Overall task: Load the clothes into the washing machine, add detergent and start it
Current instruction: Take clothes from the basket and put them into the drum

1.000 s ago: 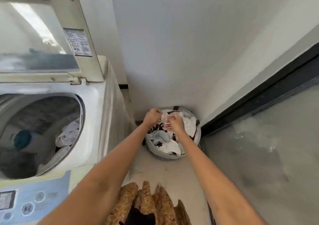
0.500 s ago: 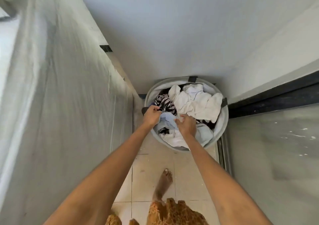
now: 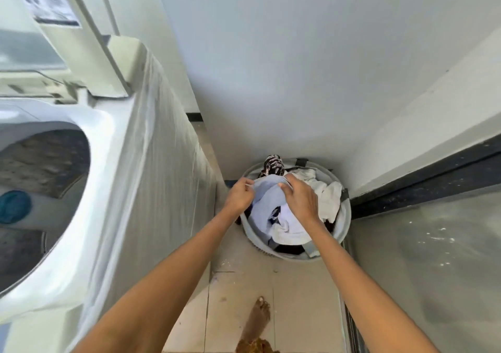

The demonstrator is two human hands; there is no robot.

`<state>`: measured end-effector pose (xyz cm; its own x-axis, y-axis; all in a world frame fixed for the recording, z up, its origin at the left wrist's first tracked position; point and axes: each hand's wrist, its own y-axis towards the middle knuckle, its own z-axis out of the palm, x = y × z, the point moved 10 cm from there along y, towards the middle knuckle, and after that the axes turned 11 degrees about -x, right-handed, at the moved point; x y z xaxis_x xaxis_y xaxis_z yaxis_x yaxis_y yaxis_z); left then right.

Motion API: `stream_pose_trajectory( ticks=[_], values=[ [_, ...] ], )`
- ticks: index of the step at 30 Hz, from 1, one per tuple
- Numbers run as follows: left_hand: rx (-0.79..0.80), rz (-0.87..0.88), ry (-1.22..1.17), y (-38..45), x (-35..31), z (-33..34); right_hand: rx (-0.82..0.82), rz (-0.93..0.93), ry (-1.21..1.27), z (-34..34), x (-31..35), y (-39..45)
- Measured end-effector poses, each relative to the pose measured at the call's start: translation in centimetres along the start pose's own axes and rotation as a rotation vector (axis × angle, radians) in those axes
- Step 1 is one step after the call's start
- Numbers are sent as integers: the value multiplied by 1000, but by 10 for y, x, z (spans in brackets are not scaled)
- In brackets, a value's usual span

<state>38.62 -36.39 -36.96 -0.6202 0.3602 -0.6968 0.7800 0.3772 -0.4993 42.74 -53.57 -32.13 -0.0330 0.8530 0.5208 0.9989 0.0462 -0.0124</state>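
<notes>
Loading is only partly complete. The white top-loading washing machine stands at the left with its lid raised; its drum opening shows a mottled interior and a teal round part, but whether clothes already lie inside cannot be confirmed from this angle. Detergent and start remain outstanding.

You hold the pale blue soft garment above the round grey plastic laundry basket, which sits on the tiled floor at the far end of the narrow space, against the wall. Your left hand pinches the garment's upper edge with curled fingers. Your right hand grips the same edge a little to the right, fingers bent over the cloth.

The garment hangs limp and folds readily. The basket also contains crumpled white cloth and a black-and-white patterned piece at the far rim. The basket wall appears rigid and smooth.
</notes>
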Motion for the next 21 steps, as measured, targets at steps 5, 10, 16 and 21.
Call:
stream_pose_trajectory(
  ticks=[5, 10, 16, 21],
  values=[
    [64, 233, 68, -22, -35, 7, -25, -155, 88, -51, 37, -6],
    [-78, 324, 198, -29, -39, 21, 24, -199, 72, -38, 6, -16],
    [-261, 359, 105, -21, -52, -3, -4, -32, 53, -18, -39, -9],
    [-124, 591, -62, -49, -125, -25, 193, -21, 318, -27, -13, -13]
  ],
)
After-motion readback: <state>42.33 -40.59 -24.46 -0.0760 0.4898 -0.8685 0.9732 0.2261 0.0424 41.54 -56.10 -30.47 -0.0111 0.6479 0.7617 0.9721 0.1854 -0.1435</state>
